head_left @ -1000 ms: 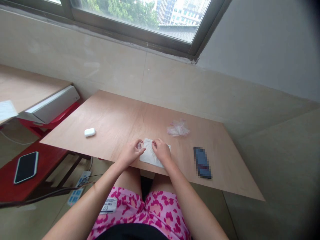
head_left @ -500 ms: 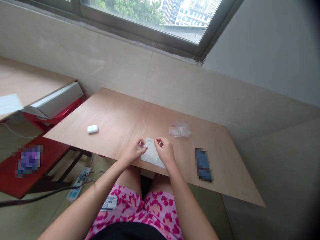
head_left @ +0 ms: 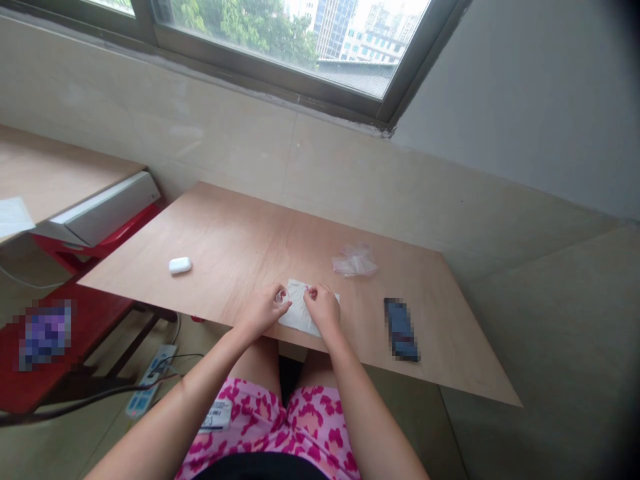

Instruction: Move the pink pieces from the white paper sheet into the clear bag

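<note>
A white tissue [head_left: 300, 312] lies near the front edge of the plywood table [head_left: 240, 233]. My left hand [head_left: 263, 312] rests at its left side, fingers pinched on a small clear ring-like thing [head_left: 282, 297]. My right hand [head_left: 324, 308] lies on the tissue's right part, its fingertips pinched together on something too small to name. The two hands are a few centimetres apart.
A white earbud case [head_left: 180, 265] lies at the table's left. Crumpled clear plastic bags [head_left: 354, 261] sit behind the tissue, and a blurred dark phone [head_left: 401, 328] lies to the right. A red stool [head_left: 75, 320], a power strip [head_left: 150, 380] and a second table [head_left: 60, 173] are on the left.
My right hand, lifted slightly half a second ago, has come back down onto the tissue. My left hand stays in place with the clear ring.
</note>
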A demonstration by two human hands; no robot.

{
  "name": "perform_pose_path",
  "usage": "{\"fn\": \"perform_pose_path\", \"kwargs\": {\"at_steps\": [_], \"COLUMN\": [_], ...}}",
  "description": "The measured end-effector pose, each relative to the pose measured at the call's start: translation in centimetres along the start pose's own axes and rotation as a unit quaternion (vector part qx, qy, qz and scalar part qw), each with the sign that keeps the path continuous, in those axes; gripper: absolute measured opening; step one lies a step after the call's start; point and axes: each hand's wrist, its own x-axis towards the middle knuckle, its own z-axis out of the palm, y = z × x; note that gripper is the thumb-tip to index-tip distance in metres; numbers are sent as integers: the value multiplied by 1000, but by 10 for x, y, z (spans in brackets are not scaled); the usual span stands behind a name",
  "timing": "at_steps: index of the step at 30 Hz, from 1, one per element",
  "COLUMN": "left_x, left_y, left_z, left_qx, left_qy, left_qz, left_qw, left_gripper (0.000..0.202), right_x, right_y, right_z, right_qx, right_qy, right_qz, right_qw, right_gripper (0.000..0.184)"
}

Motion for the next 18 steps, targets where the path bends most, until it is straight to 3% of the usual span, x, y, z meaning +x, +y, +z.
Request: {"fn": "perform_pose_path", "kwargs": {"at_steps": [4, 7, 10, 13, 18], "left_x": [0, 0, 0, 0, 0], "left_y": [-3, -7, -8, -6, -1], "left_z": [3, 5, 6, 5, 3], "left_qx": [12, 20, 18, 18, 22], "left_qy": [0, 5, 4, 2, 0], "left_qz": [-5, 6, -3, -13, -9], "left_qw": [1000, 1000, 1000, 1000, 1000], "left_gripper": [14, 12, 14, 14, 14], "right_x": [-12, -19, -13, 2, 16], "right_y": [-26, -38, -26, -4, 11], "right_z": [-15, -22, -23, -17, 1], "right_qx": [177, 222, 181, 69, -63], "right_qy": [-36, -87, -45, 9, -8], "right_qz": [-22, -67, -33, 2, 16], "right_qw": [983, 969, 982, 998, 998], "right_gripper": [19, 21, 22, 21, 16]}}
